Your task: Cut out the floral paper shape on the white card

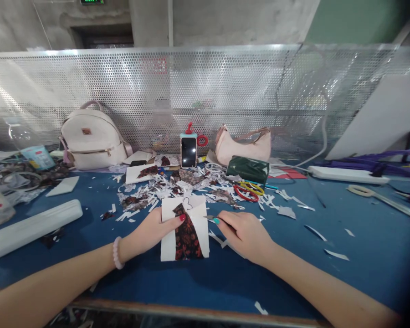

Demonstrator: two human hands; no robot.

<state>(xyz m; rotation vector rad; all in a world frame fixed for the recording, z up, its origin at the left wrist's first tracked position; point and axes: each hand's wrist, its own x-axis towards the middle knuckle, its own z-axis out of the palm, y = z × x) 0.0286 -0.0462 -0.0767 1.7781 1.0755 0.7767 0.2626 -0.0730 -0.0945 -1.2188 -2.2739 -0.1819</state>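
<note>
My left hand [153, 230] is closed on a white paper piece [168, 243], thumb on top. A dark fabric piece with red flowers [188, 237] lies against the paper, under that thumb. A handwritten mark like a 3 shows near the paper's top edge. My right hand [248, 232] is closed round what look like small scissors. Only the pointed metal blades of the scissors [210, 217] show clearly, at the paper's right edge; my fingers hide most of the handles.
Paper and fabric scraps [187, 184] litter the blue table [294, 273]. Red-handled scissors [245, 193] and yellow-handled ones [253, 188] lie beyond my right hand. Behind stand a phone [188, 152], a backpack [92, 136] and a handbag [244, 148]. A white case [37, 228] lies left.
</note>
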